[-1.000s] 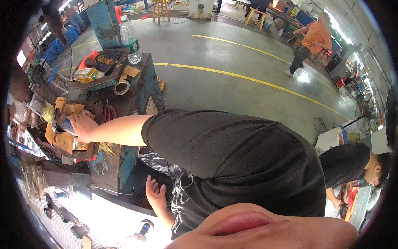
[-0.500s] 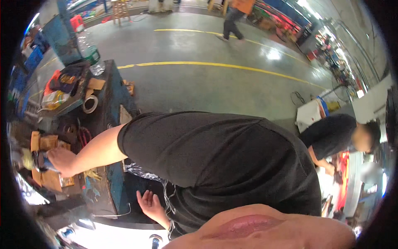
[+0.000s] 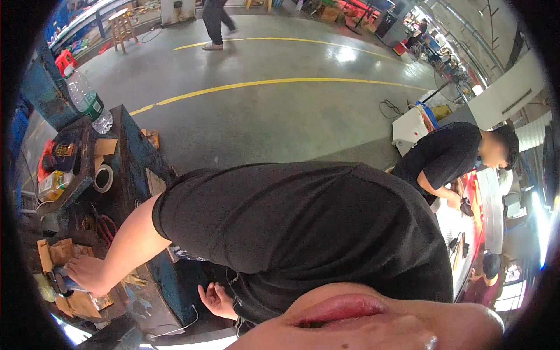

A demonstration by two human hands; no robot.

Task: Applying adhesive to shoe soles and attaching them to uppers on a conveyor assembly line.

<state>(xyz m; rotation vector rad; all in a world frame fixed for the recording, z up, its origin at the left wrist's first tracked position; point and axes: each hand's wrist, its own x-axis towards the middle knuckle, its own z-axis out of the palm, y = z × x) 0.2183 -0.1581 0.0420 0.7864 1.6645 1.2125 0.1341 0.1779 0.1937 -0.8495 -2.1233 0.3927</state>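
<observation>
My right arm, in a black sleeve (image 3: pixel 256 216), reaches to the workbench (image 3: pixel 134 157) at the left. There my right hand (image 3: pixel 87 273) is closed, its fingers bent over a dark and blue-grey piece (image 3: pixel 63 281) that I cannot make out. Brown cardboard-like pieces (image 3: pixel 84 303) lie around and under it. A pale yellowish round thing (image 3: pixel 45 287) touches its far left side. Lower down, close to my waist, my left hand (image 3: pixel 216 299) hangs with loosely bent fingers apart and nothing in it. White strings dangle from my shirt beside that hand.
A clear plastic bottle (image 3: pixel 88 104), a tape roll (image 3: pixel 103 178) and a yellow-labelled pack (image 3: pixel 55 185) stand on the bench's upper part. At right a co-worker (image 3: pixel 446 154) bends over a work surface near a white cabinet (image 3: pixel 408 128). Another person (image 3: pixel 216 23) walks on the floor beyond.
The whole view has shifted, so the bench sits lower and the co-worker shows more fully. The walking person has moved left. My right hand stays on the same piece; my left stays low.
</observation>
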